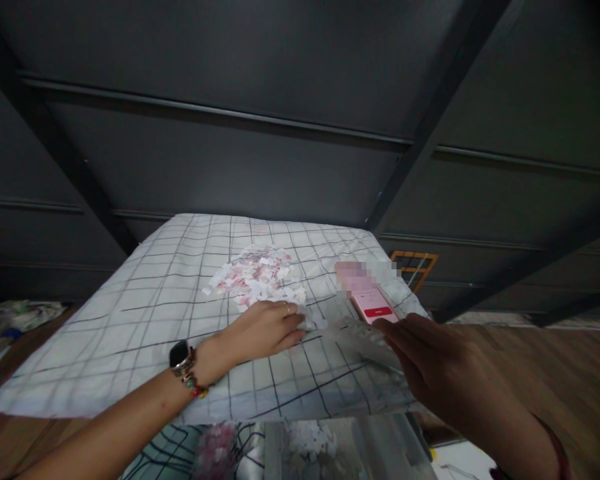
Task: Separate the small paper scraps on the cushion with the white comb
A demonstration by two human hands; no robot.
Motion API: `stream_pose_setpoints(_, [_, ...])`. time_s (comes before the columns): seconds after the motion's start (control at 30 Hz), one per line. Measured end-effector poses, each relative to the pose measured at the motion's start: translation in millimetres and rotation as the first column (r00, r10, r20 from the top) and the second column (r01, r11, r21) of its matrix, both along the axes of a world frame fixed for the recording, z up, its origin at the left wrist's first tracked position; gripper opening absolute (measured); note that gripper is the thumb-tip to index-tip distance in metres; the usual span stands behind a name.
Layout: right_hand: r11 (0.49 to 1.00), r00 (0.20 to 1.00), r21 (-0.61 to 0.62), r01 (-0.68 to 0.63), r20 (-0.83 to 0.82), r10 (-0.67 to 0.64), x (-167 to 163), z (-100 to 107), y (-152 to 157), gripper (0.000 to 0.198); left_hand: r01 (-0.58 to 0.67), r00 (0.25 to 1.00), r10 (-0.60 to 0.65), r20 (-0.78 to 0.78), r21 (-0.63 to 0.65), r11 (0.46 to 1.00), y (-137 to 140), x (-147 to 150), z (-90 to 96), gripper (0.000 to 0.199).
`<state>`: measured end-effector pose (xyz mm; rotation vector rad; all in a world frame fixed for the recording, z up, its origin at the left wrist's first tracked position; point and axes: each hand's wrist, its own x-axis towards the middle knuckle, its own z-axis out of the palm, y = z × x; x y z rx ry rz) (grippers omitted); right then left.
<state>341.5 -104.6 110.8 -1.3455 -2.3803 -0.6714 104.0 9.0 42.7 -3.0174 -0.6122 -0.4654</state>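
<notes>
A loose pile of small white and pink paper scraps point(257, 270) lies on a white cloth with dark grid lines point(145, 327). My left hand point(275, 323), with a ring and a watch at the wrist, is at the pile's near edge. Its fingers are curled down, with whitish scraps beside them; what lies under them is hidden. My right hand point(425, 350) grips the edge of a translucent plastic container point(363, 339), tilted on the cloth and facing the left hand. Just beyond the container lies a pink phone point(373, 308) with a lit screen, partly blurred out.
Below the table's near edge stands a clear plastic bin point(353, 447) with pale scraps inside. A bag of pinkish bits point(215, 450) is beside it. Dark grey panels point(240, 160) rise behind the table. An orange frame point(420, 267) stands at the right over wooden floor point(520, 353).
</notes>
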Motion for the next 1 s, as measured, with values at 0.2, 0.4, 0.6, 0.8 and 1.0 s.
stream_pose_setpoints(0.2, [0.998, 1.0, 0.053, -0.025, -0.002, 0.025, 0, 1, -2, 0.03, -0.087, 0.996, 0.087, 0.017, 0.015, 0.996, 16, -25, -2.3, 0.032])
stream_pose_setpoints(0.4, [0.998, 0.998, 0.055, -0.002, 0.056, -0.001, 0, -5, 1, 0.03, -0.084, 0.995, 0.076, 0.07, 0.113, 0.99, 25, -43, -18.6, 0.033])
stream_pose_setpoints(0.6, [0.999, 0.999, 0.031, -0.037, 0.03, 0.036, -2, -3, -4, 0.03, -0.057, 0.997, 0.046, 0.064, 0.18, 0.982, 22, -43, -19.1, 0.031])
stream_pose_setpoints(0.8, [0.997, 1.0, 0.08, -0.004, 0.025, 0.002, 1, -3, -3, 0.029, -0.059, 0.998, 0.052, 0.047, 0.184, 0.981, 23, -44, -19.6, 0.029])
stream_pose_setpoints(1.0, [0.997, 0.999, 0.083, -0.011, 0.047, 0.007, 2, -4, -2, 0.031, -0.06, 0.998, 0.054, 0.039, 0.182, 0.981, 23, -43, -21.2, 0.029])
